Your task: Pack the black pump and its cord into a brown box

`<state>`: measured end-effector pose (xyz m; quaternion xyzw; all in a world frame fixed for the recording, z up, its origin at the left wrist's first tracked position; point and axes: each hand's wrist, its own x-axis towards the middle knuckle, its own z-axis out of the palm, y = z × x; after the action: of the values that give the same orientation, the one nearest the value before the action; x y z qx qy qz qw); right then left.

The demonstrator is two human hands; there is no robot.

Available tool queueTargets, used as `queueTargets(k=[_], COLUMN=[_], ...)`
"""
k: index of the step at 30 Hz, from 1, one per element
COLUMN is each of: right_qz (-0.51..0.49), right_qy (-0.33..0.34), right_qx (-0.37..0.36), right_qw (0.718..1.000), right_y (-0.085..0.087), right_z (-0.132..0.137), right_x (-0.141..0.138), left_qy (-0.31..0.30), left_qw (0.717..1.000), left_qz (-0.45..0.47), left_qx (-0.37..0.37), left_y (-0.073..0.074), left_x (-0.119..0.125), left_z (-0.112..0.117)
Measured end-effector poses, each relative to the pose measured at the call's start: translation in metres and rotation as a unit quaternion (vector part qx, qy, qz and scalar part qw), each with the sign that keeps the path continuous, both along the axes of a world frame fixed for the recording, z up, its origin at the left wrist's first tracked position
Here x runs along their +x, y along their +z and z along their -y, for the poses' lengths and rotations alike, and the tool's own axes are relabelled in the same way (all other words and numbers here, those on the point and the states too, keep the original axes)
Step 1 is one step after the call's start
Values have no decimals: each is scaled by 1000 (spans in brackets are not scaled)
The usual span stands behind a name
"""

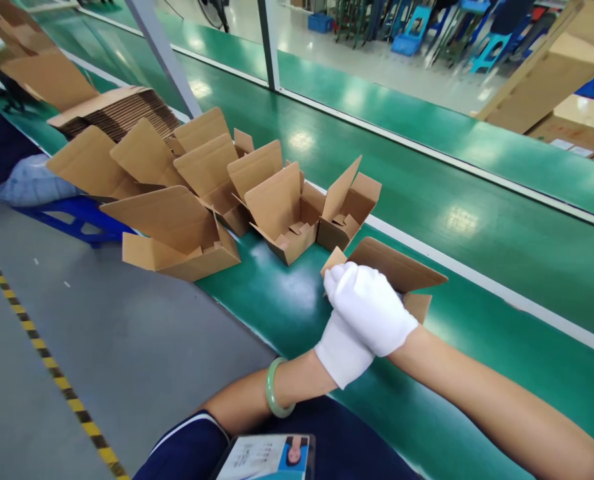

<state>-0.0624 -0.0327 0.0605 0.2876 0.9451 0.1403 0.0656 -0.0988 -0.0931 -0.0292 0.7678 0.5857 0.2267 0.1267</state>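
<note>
Both gloved hands are pressing on a small cardboard box [397,273] that is sitting on the green conveyor belt [477,220]. The right hand [371,310] is lying on top, curled over the box's near edge and gripping it; the left hand [341,353] is tucked beneath the right, and its fingers are hidden, so I cannot tell what it is clasping. A green bangle [274,390] is circling the left wrist. Just beyond the box, further along the belt, a row of opened boxes [287,213] is standing with flaps raised. Beyond that row, a stack of flat cartons [121,110] is resting. Beside the belt's near edge, a yellow-black floor stripe [41,347] is running across the grey floor.
</note>
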Motion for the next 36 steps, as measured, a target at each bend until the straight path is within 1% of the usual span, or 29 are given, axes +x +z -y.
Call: queueTargets(k=[2,3,4,5,6,7,8,9,11,13,15,18,20,22,25,28,30,31,32,33,35,36], right_qz=[-68,-124,-180,-226,-248,-248,-228,-196,-123,-62,-20,17,32,33,30,0,-76,-138,-210,-281,-380,-400], right_qy=[-9,-13,-30,-63,-103,-142,-172,-191,-210,-224,-246,-272,-266,-247,-230,-185,-128,-101,-83,-76,-106,-130], right_qx=[-14,-5,17,47,75,94,104,109,118,105,48,-84,-146,-169,-168,-148,-129,-116,-98,-75,-19,8], right_qw=[998,992,983,971,960,954,953,956,963,967,968,958,952,954,958,972,980,978,969,954,919,907], right_y=[-3,-5,-8,-11,-14,-17,-20,-22,-24,-23,-21,-18,-17,-16,-14,-8,-5,-4,-5,-6,-13,-18], right_z=[-2,0,4,10,17,25,33,39,47,45,37,18,6,-2,-2,15,31,39,45,50,55,55], right_x=[19,33,46,59,70,77,80,80,70,53,38,23,18,15,17,34,57,70,84,97,118,123], left_qy=[-22,-27,-18,3,34,67,88,94,68,21,-24,-78,-119,-167,-227,-268,-277,-279,-279,-280,-284,-284], left_qw=[998,996,991,984,977,971,969,971,978,981,977,970,963,951,934,919,914,913,912,910,903,899], left_qz=[12,26,44,59,68,68,56,36,-17,-71,-104,-127,-143,-167,-218,-270,-292,-298,-301,-302,-307,-311], left_qx=[49,87,127,166,198,218,222,218,196,180,182,193,196,198,171,98,42,13,-16,-44,-97,-119], left_y=[11,17,23,28,33,37,41,43,48,51,54,56,59,64,74,82,82,81,80,79,78,79], left_x=[-17,-28,-39,-50,-61,-71,-79,-85,-94,-99,-102,-107,-108,-106,-97,-82,-69,-63,-56,-50,-40,-37], left_z=[8,12,14,15,14,11,6,-1,-18,-33,-45,-55,-60,-66,-74,-79,-80,-81,-83,-84,-88,-90])
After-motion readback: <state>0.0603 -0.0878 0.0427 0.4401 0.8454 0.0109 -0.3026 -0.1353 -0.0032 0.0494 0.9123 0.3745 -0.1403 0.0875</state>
